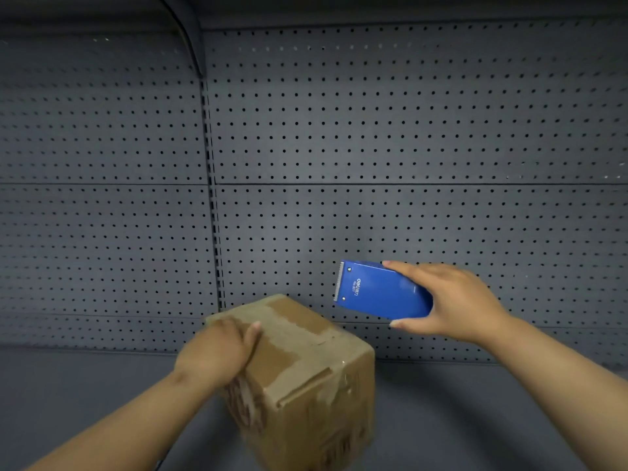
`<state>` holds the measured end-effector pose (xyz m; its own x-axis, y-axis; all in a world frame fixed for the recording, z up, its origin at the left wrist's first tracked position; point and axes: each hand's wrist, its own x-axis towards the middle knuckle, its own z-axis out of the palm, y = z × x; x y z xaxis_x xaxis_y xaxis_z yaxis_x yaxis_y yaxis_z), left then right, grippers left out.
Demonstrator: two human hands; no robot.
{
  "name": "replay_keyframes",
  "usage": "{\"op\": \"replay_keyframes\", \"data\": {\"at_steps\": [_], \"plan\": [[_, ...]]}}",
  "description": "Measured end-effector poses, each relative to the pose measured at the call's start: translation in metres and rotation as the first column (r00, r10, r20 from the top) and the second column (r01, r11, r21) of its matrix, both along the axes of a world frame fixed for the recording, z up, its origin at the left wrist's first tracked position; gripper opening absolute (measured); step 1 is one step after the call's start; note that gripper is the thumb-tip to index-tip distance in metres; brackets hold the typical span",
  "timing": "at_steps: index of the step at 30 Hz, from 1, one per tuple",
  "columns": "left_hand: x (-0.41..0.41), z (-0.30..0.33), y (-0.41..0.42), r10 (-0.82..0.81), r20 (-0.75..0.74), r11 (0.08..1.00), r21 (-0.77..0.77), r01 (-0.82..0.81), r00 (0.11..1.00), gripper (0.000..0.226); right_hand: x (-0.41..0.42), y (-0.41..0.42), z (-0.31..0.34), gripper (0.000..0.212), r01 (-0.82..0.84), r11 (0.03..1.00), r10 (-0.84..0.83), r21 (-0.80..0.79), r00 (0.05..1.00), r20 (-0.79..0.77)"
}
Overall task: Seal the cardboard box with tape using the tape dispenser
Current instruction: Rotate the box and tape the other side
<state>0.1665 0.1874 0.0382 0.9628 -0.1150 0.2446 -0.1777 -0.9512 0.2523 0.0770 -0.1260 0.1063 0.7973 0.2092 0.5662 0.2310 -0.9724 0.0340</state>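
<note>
A brown cardboard box [306, 372] stands on the grey shelf at the bottom centre, turned corner-on toward me, with shiny strips of tape across its top and sides. My left hand [217, 355] grips the box's upper left edge, thumb on the top face; hand and box look blurred. My right hand [452, 304] holds a blue tape dispenser [377, 290] in the air, up and to the right of the box and apart from it. The dispenser's serrated cutter points left.
A dark grey pegboard wall [407, 147] fills the background, with a slotted upright post [212, 198] left of centre. The grey shelf surface [85, 385] stretches to both sides of the box.
</note>
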Motion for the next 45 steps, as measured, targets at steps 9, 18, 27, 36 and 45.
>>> {"op": "replay_keyframes", "data": {"at_steps": [9, 18, 27, 36, 45], "plan": [[0.028, 0.005, -0.001, -0.390, -0.244, 0.852, -0.461, 0.248, 0.888, 0.078, 0.022, 0.025, 0.000, 0.083, -0.078, 0.996, 0.074, 0.047, 0.994, 0.079], [0.053, 0.018, -0.010, -0.533, -0.173, 0.780, -0.480, 0.402, 0.828, 0.060, 0.031, 0.045, 0.003, 0.082, -0.144, 0.986, 0.139, 0.079, 0.988, 0.060], [0.014, 0.051, -0.039, -0.769, 0.084, -0.115, -0.993, -0.009, 0.634, 0.045, 0.023, 0.055, 0.007, 0.082, -0.178, 0.982, 0.176, 0.058, 0.984, 0.042], [-0.002, 0.051, -0.043, -0.554, -0.043, 0.044, -0.999, -0.022, 0.831, 0.007, 0.002, 0.055, 0.012, 0.085, -0.197, 0.977, 0.193, 0.084, 0.980, 0.047], [-0.035, 0.051, -0.050, -0.425, 0.008, 0.137, -0.988, 0.074, 0.905, 0.021, -0.021, 0.046, 0.015, 0.084, -0.194, 0.978, 0.196, 0.079, 0.980, -0.021]]}}
